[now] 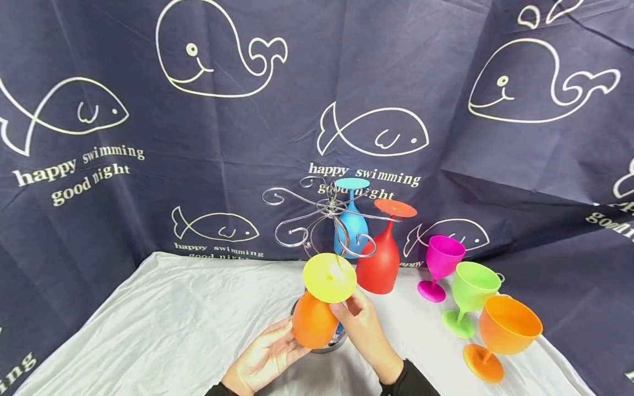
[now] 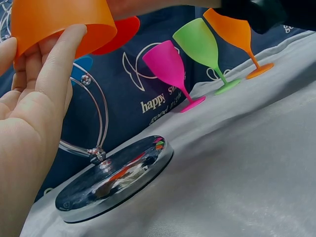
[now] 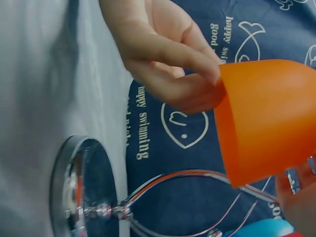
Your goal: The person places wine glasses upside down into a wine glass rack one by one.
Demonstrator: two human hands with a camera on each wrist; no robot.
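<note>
An orange goblet (image 1: 313,322) with a yellow-looking foot (image 1: 329,278) is held upside down in front of a chrome goblet rack (image 1: 333,207). My left hand (image 1: 264,352) pinches its rim from below left, some fingers under the mouth in the left wrist view. My right hand (image 1: 366,327) grips it from the other side, near the upper bowl and stem. A blue goblet (image 1: 350,228) and a red goblet (image 1: 380,264) hang inverted by their feet from the rack's right arms. The stem of the held goblet is hidden behind its foot in the head view.
To the right, a magenta goblet (image 1: 444,257), a green goblet (image 1: 473,289) and another orange goblet (image 1: 510,324) stand upright on the white cloth (image 1: 208,308). The rack's round chrome base (image 2: 116,173) rests on the cloth. A dark fish-print curtain (image 1: 297,126) hangs behind.
</note>
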